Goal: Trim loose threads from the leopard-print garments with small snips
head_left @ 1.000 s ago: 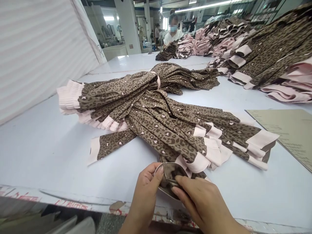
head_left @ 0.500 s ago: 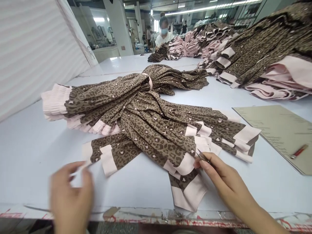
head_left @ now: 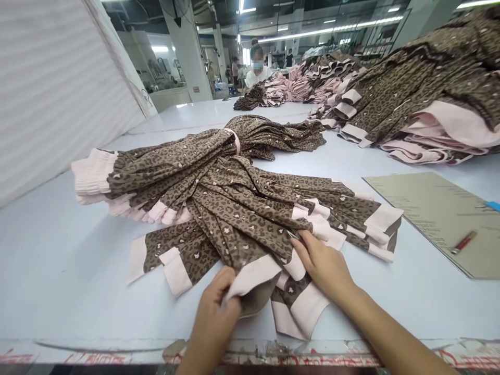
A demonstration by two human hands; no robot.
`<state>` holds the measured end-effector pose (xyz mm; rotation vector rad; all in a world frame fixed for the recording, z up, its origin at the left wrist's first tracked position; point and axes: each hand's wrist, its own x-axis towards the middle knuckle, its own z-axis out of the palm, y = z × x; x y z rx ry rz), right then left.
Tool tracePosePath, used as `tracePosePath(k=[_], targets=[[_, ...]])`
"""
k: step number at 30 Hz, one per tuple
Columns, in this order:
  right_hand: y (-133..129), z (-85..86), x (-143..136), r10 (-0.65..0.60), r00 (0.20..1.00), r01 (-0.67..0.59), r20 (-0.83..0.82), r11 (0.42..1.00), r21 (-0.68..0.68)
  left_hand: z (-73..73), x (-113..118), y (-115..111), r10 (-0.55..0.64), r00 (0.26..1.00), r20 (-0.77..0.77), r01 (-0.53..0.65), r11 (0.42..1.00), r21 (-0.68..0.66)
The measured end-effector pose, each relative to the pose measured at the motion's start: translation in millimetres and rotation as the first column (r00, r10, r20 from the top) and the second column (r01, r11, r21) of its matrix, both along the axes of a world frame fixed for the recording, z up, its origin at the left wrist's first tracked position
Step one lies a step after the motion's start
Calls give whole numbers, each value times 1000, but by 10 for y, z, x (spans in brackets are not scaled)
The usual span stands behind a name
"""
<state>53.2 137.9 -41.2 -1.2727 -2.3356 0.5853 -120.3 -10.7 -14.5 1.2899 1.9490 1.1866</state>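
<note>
A tied bundle of leopard-print garments [head_left: 167,159] with pink cuffs lies across the table, a pink band [head_left: 236,140] around its middle. My left hand [head_left: 219,307] pinches one pink-edged garment end [head_left: 255,276] near the front, and its opening gapes to show the darker inside. Over the cloth to the right, my right hand [head_left: 318,260] is closed round a small pointed metal tool [head_left: 291,235], whose tip shows beyond the fingers. Most of the tool is hidden by the hand.
Beige printed board [head_left: 425,208] with a red pen [head_left: 464,242] at the right. Large garment piles [head_left: 406,88] rise behind it. A masked person [head_left: 258,75] is across the table [head_left: 94,291]. White padded material [head_left: 58,94] stands at the left.
My left hand has moved right from the left garment ends and now grips a middle one, lifting its edge. My right hand has shifted slightly left and up. The view has turned a little.
</note>
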Motion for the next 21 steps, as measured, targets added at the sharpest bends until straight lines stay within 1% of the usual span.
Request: tracePosePath(k=[1, 3, 5, 7, 9, 10, 12, 13, 14, 15, 16, 17, 18, 19, 20, 21], targets=[[53, -18, 17, -20, 1000, 20, 5, 1000, 7, 45, -52, -94, 38, 990, 139, -42, 999, 26], [96, -22, 46, -26, 1000, 26, -10, 1000, 14, 103, -105, -230, 114, 919, 378, -140, 989, 42], [51, 18, 70, -5, 998, 6, -57, 1000, 25, 121, -95, -285, 170, 854, 492, -209, 978, 24], [-72, 88, 81, 34, 992, -28, -124, 999, 44, 112, -45, -277, 205, 803, 560, -256, 967, 13], [-238, 159, 61, 151, 956, -142, -253, 988, 53, 89, 13, -245, 229, 756, 614, -296, 955, 7], [-324, 184, 33, 238, 913, -234, -331, 971, 52, 75, 37, -231, 241, 730, 640, -314, 949, 0], [-469, 205, -57, 389, 805, -420, -447, 907, 32, 45, 61, -218, 258, 680, 686, -339, 941, -18], [-520, 203, -112, 429, 765, -481, -481, 876, 17, 29, 58, -219, 254, 678, 689, -332, 943, -21], [-555, 195, -166, 446, 744, -514, -497, 858, 0, 15, 44, -225, 238, 708, 665, -303, 953, -19], [-574, 187, -216, 443, 738, -523, -510, 852, -17, 4, 23, -233, 218, 773, 596, -258, 966, -18], [-580, 183, -256, 430, 735, -520, -524, 854, -30, -2, -4, -243, 201, 858, 472, -214, 977, -27], [-577, 184, -285, 418, 734, -517, -535, 855, -42, -1, -34, -251, 188, 936, 297, -186, 982, -35], [-568, 193, -303, 409, 735, -516, -541, 855, -55, 9, -61, -256, 184, 978, 95, -182, 983, -27], [-558, 210, -312, 406, 741, -519, -535, 852, -71, 28, -82, -255, 196, 976, -98, -196, 981, 6], [-548, 231, -315, 411, 745, -526, -525, 846, -84, 55, -95, -245, 213, 945, -249, -204, 977, 62], [-540, 255, -314, 421, 747, -539, -515, 836, -98, 90, -98, -225, 214, 914, -344, -182, 976, 123]])
